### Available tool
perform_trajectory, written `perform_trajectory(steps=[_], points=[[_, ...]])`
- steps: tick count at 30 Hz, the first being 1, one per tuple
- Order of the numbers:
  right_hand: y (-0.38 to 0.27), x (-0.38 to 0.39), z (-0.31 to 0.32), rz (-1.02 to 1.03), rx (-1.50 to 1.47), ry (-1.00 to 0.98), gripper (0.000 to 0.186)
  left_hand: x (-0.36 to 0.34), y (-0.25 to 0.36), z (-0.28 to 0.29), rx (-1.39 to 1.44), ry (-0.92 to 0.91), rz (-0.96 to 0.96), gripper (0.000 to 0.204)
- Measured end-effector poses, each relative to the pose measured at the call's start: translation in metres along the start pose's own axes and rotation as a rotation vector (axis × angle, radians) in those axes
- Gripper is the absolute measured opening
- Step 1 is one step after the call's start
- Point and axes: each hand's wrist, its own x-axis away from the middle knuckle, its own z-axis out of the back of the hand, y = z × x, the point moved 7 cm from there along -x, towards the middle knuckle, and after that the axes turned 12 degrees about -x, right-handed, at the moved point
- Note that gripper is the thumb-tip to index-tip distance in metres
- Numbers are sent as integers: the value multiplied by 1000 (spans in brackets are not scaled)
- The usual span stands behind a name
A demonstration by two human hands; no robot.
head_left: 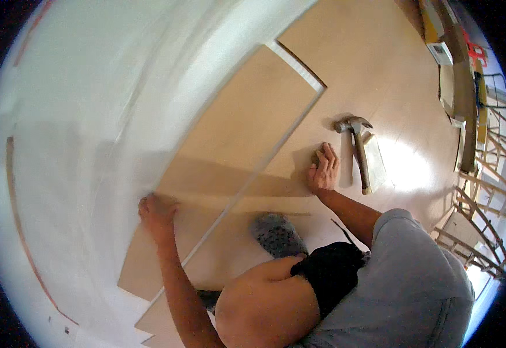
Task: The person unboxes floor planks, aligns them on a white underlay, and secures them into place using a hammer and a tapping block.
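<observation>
There lay the floorboard plank [247, 116], right by the white wall [90, 87], a pale gap along its inner edge! The left hand [159, 213] curled at its wall-side edge, pinch or not I couldn't tell; the right hand [324, 169] leaned on laid flooring [363, 64], fingers together, near a claw hammer [360, 155].

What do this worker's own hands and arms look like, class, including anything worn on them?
The left hand and right hand are gloveless, with no watch showing on either wrist. A grey short sleeve covers the right upper arm; no left sleeve shows.
</observation>
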Motion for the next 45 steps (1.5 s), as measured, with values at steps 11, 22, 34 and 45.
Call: perform_trajectory(steps=[11,22,34,45], points=[[78,26,-31,99,40,89,39,-30,-29,-38,30,-161,70,67],[95,-67,18,51,55,99,34,42,-14,69,131,-5,-128,54],[11,-283,6,147,-171,-43,30,67,-63,102,206,46,-47,53],[-59,-236,-78,227,-275,-442,28,187,-170,23,195,-262,165,65]])
